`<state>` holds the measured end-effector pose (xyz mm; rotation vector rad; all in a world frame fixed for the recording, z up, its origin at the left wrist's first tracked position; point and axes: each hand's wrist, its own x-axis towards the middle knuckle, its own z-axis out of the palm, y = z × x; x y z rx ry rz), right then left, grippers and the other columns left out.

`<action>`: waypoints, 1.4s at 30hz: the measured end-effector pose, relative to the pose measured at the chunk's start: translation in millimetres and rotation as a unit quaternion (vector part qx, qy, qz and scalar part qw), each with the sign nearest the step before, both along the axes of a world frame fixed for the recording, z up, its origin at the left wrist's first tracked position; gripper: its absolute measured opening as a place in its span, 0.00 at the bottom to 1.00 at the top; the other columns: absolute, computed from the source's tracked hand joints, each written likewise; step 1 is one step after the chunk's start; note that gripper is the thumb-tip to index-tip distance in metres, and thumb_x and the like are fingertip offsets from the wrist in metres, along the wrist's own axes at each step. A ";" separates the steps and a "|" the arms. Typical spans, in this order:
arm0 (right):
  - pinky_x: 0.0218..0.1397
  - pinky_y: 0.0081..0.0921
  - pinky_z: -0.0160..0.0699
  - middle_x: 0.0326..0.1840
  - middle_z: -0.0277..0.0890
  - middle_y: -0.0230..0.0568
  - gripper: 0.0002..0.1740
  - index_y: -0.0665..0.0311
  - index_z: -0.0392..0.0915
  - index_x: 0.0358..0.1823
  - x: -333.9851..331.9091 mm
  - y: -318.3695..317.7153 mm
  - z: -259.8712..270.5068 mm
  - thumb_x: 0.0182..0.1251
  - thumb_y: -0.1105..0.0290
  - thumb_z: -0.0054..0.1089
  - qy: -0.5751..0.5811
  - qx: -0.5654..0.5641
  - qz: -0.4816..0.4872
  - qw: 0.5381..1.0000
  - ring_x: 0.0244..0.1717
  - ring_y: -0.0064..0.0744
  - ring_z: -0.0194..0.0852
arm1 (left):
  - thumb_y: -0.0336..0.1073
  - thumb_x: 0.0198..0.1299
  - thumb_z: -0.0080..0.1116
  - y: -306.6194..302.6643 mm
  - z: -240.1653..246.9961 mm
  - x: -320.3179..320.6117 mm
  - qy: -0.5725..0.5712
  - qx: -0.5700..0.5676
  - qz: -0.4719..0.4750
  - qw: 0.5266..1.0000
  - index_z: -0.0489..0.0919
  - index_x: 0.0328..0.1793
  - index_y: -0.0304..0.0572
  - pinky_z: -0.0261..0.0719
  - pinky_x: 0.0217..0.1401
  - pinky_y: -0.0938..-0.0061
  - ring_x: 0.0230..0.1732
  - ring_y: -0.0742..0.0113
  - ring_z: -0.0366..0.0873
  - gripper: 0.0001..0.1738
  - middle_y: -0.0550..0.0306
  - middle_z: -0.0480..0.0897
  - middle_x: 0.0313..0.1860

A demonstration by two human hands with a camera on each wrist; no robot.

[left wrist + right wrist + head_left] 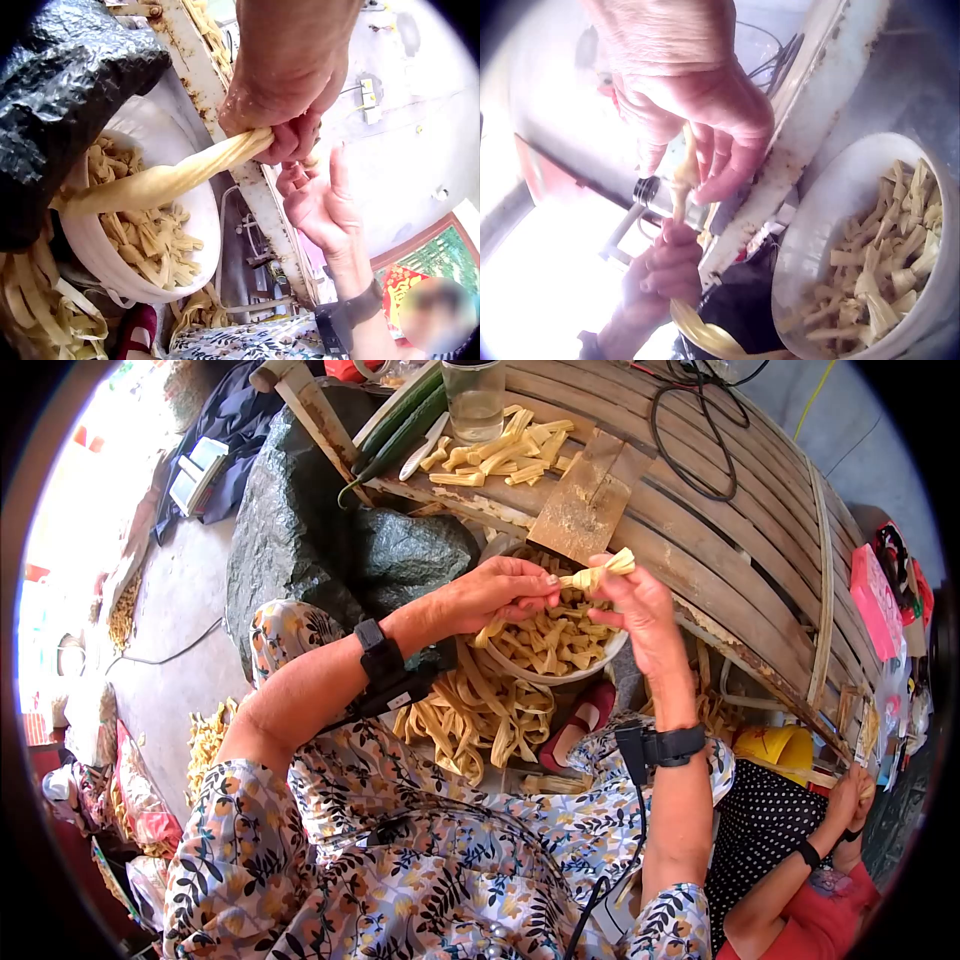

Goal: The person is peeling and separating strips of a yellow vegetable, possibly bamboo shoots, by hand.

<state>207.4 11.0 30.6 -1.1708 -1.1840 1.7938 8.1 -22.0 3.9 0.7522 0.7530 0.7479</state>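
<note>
My left hand [505, 592] grips a pale yellow tofu-skin strip [165, 180] whose long tail hangs down over the bucket. At the strip's upper end is a knot [605, 572], pinched between thumb and fingers of my right hand [645, 615]. The two hands are close together, joined by a short stretch of the strip in the right wrist view. Below them a white bucket [810, 217] holds many knotted tofu-skin pieces [550, 645]. Beside the bucket, long untied strips [500, 710] lie in a loose heap.
A slatted wooden bench [750, 530] carries a small board [590, 500], more knotted pieces [500, 455], cucumbers [400, 430], a white-handled knife [425, 448], a glass jar [475, 405] and black cable [690, 420]. Dark plastic sheeting [300, 510] lies left. Another person's hands [850, 800] are at right.
</note>
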 end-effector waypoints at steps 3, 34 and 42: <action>0.22 0.09 0.68 0.27 0.73 0.31 0.12 0.66 0.76 0.42 -6.7 -1.9 -10.1 0.56 0.70 0.61 0.017 0.018 0.050 0.998 0.23 0.14 0.68 | 0.38 0.63 0.49 -0.7 1.2 -2.3 -0.029 -0.027 -0.023 0.999 0.75 0.32 0.35 0.49 0.16 0.89 0.15 0.84 0.54 0.13 0.71 0.63 0.16; 0.22 0.17 0.72 0.24 0.75 0.39 0.13 0.72 0.74 0.38 -26.3 91.6 -14.9 0.58 0.69 0.60 0.088 0.130 -0.262 0.952 0.19 0.19 0.70 | 0.37 0.57 0.54 117.7 17.7 -0.1 0.384 0.380 0.224 0.811 0.78 0.33 0.35 0.66 0.24 0.79 0.20 0.77 0.66 0.11 0.62 0.73 0.17; 0.20 0.15 0.68 0.22 0.74 0.37 0.10 0.72 0.75 0.36 -30.7 92.2 -34.4 0.59 0.70 0.57 0.000 0.146 -0.258 0.955 0.18 0.19 0.68 | 0.36 0.56 0.54 122.5 -7.5 1.9 0.442 0.388 0.243 0.771 0.78 0.31 0.35 0.67 0.24 0.78 0.20 0.75 0.67 0.10 0.60 0.74 0.17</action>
